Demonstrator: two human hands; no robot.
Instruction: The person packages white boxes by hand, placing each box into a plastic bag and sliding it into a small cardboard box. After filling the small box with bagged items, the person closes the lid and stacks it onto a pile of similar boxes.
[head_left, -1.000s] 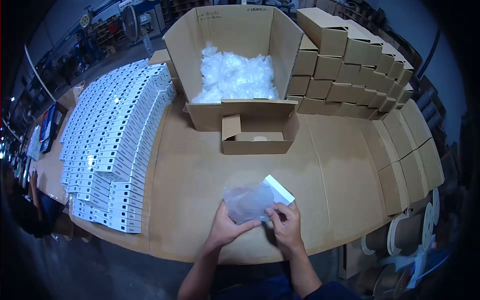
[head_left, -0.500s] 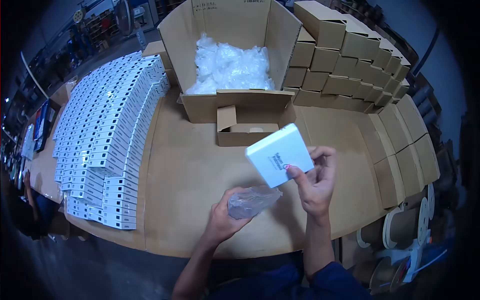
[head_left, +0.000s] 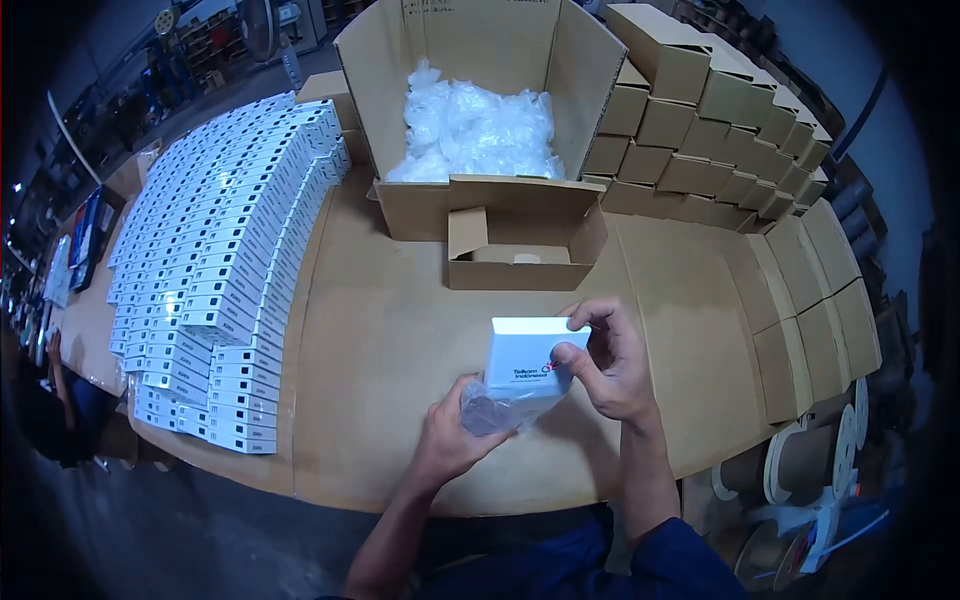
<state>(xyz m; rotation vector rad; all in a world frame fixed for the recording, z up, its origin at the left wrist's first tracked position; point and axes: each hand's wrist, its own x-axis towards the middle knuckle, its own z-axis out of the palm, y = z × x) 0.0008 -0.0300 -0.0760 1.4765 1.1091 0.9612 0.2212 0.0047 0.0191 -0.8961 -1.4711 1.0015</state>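
Note:
My right hand [head_left: 612,368] pinches the upper right side of a small white box [head_left: 524,350] with "Telkom Indonesia" printed on it. Below it, my left hand [head_left: 450,430] is wrapped round a clear plastic bag [head_left: 487,408]. The lower end of the white box is at the bag's mouth and appears partly inside it. Both hands are above the cardboard-covered table [head_left: 380,330], near its front edge. Just beyond them stands an open cardboard box [head_left: 520,277] with its flaps up.
Stacks of white boxes [head_left: 215,250] fill the table's left side. A large carton [head_left: 415,215] of crumpled plastic bags [head_left: 480,130] stands at the back. Brown cardboard boxes [head_left: 690,130] are piled at back right, with more along the right edge [head_left: 815,330]. Cable reels [head_left: 810,460] stand below.
The white box has come down and left, turned more upright, and its lower end has met the bag's mouth. My left hand has stayed nearly in place.

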